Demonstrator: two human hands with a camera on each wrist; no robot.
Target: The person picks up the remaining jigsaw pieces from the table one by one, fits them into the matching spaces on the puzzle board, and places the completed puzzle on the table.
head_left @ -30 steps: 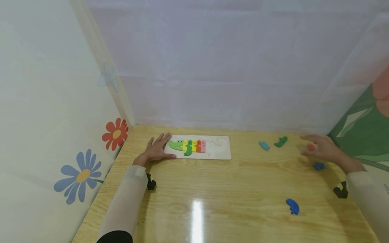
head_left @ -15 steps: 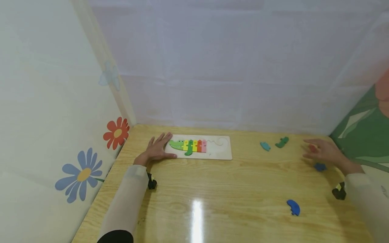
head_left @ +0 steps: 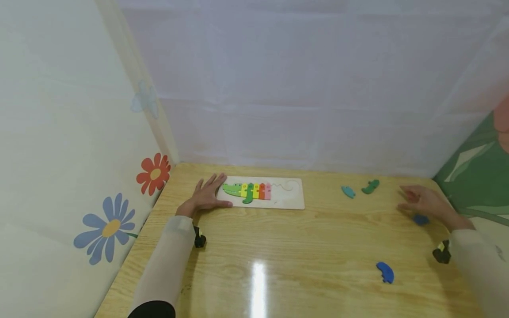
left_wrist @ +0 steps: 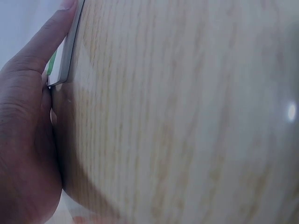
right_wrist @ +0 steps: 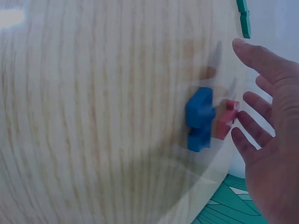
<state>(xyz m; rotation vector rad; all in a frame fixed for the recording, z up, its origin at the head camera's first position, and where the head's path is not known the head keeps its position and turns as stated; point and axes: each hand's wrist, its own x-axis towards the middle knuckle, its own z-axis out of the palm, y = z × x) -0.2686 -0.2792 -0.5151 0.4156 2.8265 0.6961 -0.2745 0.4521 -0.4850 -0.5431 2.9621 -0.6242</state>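
I log a white board on the counter, bearing a green-headed crocodile (banded yellow, green, red, pink). Left hand touches its left end, fingers spread; right hand, thumb and fingers apart, is just beside a pink piece.

Right hand slightly lower; red piece more hidden, head view.

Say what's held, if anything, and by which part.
Right hand holds nothing, open near the red piece. Left hand spans the puzzle board at its left end, thumb by the near edge, forefinger by the far corner; no curled grip shows.
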